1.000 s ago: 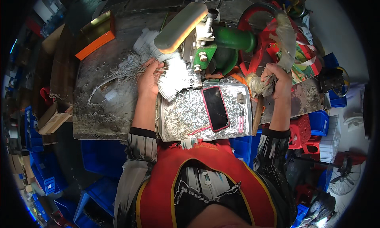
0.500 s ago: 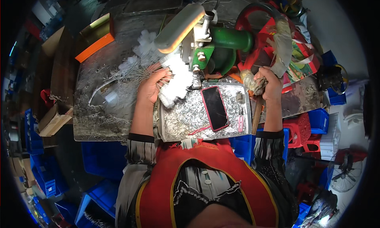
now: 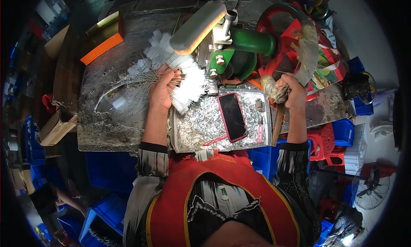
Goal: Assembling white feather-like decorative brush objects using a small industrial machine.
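Note:
My left hand is closed around the thin wire stems of a bunch of white bristle brushes, whose heads fan out to the right below the lamp. More white-headed wire brushes lie just beyond that hand. My right hand grips the cloth-wrapped handle at the rim of a red handwheel. That wheel belongs to a green hand press, with metal jaws and bolts at its left end. The brush heads are close to the jaws; whether any touches them is unclear in the glare.
A lit lamp hangs above the brushes. In front of me, a tray strewn with metallic scraps holds a phone and small pink-handled snips. An orange-edged box stands far left. Blue bins sit below the table.
The brush bunch in my left hand has shifted slightly and spread wider. My right hand stays on the wrapped handle. At the lower left, another person's limb has come into view.

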`<state>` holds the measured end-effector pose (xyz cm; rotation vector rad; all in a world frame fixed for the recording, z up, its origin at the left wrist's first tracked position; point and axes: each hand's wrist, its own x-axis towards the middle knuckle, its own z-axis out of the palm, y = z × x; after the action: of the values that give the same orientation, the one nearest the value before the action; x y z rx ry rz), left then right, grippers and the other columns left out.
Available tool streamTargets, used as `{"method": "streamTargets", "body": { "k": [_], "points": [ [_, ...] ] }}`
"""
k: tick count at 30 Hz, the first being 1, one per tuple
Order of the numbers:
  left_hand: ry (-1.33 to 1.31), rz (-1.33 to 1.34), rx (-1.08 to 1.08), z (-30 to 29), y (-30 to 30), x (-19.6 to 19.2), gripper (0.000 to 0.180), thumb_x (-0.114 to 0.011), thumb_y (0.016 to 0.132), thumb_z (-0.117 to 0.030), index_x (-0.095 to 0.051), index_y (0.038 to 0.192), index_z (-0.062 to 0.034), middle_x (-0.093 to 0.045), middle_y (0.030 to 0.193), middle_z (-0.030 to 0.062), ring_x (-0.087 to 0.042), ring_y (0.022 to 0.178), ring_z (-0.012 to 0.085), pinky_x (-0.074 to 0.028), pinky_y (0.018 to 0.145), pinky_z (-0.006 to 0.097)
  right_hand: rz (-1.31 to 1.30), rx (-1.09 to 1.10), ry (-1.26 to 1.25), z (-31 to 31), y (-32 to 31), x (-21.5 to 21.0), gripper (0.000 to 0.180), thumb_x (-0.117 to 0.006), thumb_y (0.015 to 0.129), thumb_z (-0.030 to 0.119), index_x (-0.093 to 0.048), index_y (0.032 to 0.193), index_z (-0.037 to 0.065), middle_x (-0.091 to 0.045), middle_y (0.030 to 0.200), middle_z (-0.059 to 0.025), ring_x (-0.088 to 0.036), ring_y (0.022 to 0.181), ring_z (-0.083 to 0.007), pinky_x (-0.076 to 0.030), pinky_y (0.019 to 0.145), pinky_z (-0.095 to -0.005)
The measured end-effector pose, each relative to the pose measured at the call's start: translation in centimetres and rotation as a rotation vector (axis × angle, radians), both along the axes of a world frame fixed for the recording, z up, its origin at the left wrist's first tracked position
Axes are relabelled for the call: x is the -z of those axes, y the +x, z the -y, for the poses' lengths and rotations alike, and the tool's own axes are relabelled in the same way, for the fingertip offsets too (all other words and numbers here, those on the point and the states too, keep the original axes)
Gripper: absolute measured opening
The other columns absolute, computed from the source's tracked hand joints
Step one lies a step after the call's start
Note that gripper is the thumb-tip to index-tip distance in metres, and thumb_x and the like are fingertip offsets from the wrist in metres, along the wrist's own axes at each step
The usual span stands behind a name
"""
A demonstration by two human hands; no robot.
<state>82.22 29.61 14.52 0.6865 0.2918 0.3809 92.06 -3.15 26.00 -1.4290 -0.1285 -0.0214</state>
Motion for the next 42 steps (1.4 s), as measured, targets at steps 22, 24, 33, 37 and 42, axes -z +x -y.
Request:
{"method": "streamTargets", "body": {
  "k": [22, 24, 33, 37, 42],
  "points": [
    [0.059, -0.024, -0.166, 0.5, -0.5, -2.3, 0.037, -0.056, 0.076, 0.001, -0.044, 0.111, 0.0046, -0.057, 0.096, 0.0159, -0.058, 0.086, 0.0212, -0.05, 0.075, 0.029, 0.111, -0.045, 0.059, 0.0, 0.1, 2.2, 0.01, -0.057, 0.069, 0.005, -0.055, 0.063, -0.003, -0.054, 0.057, -0.008, -0.051, 0.049, -0.0152, -0.04, 0.048, -0.0235],
    [0.044, -0.019, -0.176, 0.1, -0.1, -1.5, 0.036, -0.058, 0.076, 0.001, -0.045, 0.11, 0.0044, -0.057, 0.096, 0.0147, -0.058, 0.085, 0.0208, -0.05, 0.075, 0.029, 0.022, 0.032, 0.069, -0.1, 0.1, 0.0, 0.01, -0.059, 0.068, 0.007, -0.057, 0.067, -0.003, -0.055, 0.058, -0.0092, -0.052, 0.047, -0.0157, -0.04, 0.045, -0.0249],
    [0.071, -0.075, -0.197, 0.0, 0.5, -2.0, 0.04, -0.057, 0.076, 0.003, -0.041, 0.112, 0.005, -0.057, 0.095, 0.0165, -0.058, 0.084, 0.0225, -0.05, 0.076, 0.028, 0.001, 0.016, -0.054, -0.7, -0.5, -3.0, 0.013, -0.059, 0.069, 0.009, -0.052, 0.064, -0.001, -0.053, 0.056, -0.0088, -0.052, 0.046, -0.0165, -0.04, 0.044, -0.0251],
    [0.076, -0.077, -0.192, 0.0, 0.5, -2.4, 0.04, -0.058, 0.076, 0.001, -0.042, 0.112, 0.0043, -0.057, 0.095, 0.0169, -0.059, 0.082, 0.0217, -0.05, 0.072, 0.028, 0.423, -0.098, -0.006, -0.9, 0.7, 4.5, 0.015, -0.052, 0.074, 0.007, -0.05, 0.062, -0.001, -0.052, 0.057, -0.0073, -0.051, 0.055, -0.0138, -0.04, 0.053, -0.0248],
    [0.124, -0.218, -0.06, 0.0, -0.2, -3.6, 0.039, -0.058, 0.077, 0.0, -0.043, 0.112, 0.0046, -0.057, 0.095, 0.0171, -0.059, 0.082, 0.022, -0.051, 0.072, 0.028, 0.264, -0.151, -0.029, 0.2, 0.4, 4.7, 0.016, -0.05, 0.074, 0.006, -0.049, 0.059, -0.001, -0.05, 0.057, -0.0058, -0.05, 0.059, -0.014, -0.04, 0.06, -0.0254]
  ]
}}
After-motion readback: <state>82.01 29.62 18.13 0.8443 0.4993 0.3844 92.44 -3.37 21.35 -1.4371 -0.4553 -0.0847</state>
